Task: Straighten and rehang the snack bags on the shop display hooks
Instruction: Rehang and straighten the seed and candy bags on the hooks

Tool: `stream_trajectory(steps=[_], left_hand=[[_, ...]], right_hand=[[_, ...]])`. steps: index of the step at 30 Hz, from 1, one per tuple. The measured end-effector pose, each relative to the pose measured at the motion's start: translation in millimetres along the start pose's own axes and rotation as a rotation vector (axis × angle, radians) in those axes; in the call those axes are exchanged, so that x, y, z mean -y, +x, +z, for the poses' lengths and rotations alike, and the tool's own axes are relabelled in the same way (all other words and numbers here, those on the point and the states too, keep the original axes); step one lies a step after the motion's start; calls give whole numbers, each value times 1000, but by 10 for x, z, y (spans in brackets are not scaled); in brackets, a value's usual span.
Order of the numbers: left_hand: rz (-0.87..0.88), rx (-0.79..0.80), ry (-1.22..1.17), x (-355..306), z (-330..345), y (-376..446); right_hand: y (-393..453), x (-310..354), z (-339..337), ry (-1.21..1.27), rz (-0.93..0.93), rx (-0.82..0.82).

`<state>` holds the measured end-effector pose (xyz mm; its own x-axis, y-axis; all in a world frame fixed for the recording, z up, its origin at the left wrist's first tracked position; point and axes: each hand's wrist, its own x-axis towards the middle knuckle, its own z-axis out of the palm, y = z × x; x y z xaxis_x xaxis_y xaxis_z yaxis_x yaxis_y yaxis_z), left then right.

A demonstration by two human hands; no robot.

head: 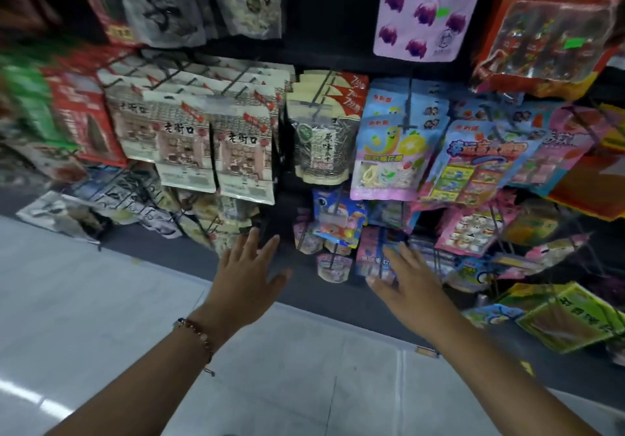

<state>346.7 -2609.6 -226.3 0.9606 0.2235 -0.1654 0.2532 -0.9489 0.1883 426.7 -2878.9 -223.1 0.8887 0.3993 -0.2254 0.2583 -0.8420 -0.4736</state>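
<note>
both hands reach toward the lowest rows of the black wire display rack (324, 46) and neither carries a bag. the left hand (248, 271) has its fingers spread and straight, its grip released, hovering in front of a dark gap between the crumpled beige and brown bags (216, 219) and the small pink pouches (333, 261). the right hand (411, 278) is also released, fingers extended, its tips at or just in front of a pink and blue flat packet (375, 256); whether it actually touches cannot be told through the blur

judging by how things lie, the middle rows look mostly done: the cream bags printed with a street-front picture (216, 145) hang in neat overlapping files, the clear bag of striped sunflower seeds (321, 145) sits square on its hook, and the blue and pink candy pouch with a banana cartoon (389, 155) hangs straight. the lilac bag with purple grape shapes (422, 9) above is flat too

what seems left is the bottom level. the small blue cartoon packet (338, 219) hangs tilted, the pink pouches beneath it are bunched, and the yellow-green flat packets (568, 317) at the lower right slant steeply. the grey and white bags (101, 205) at the lower left also sag outward over the pale tiled floor (101, 317), so the work there is probably not yet started
</note>
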Motion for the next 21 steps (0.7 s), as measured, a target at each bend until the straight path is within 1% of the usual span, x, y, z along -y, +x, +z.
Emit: stream_trajectory(steps=[5, 9, 11, 13, 16, 21], left_hand=[[-75, -8, -9, 1127, -166, -172], [-136, -21, 7, 2199, -322, -290], [-170, -16, 18, 2656, -382, -329], [-194, -4, 24, 3012, -437, -370], [-218, -17, 11, 3405, -502, -368], [-276, -24, -18, 3901, -531, -189]], right_hand=[[229, 926, 520, 19, -32, 38], [487, 1783, 1019, 178, -47, 68], [636, 2158, 1251, 205, -34, 93], [742, 2489, 1416, 188, -33, 126], [882, 2880, 1583, 159, -92, 152], [1274, 3291, 1794, 61, -103, 226]])
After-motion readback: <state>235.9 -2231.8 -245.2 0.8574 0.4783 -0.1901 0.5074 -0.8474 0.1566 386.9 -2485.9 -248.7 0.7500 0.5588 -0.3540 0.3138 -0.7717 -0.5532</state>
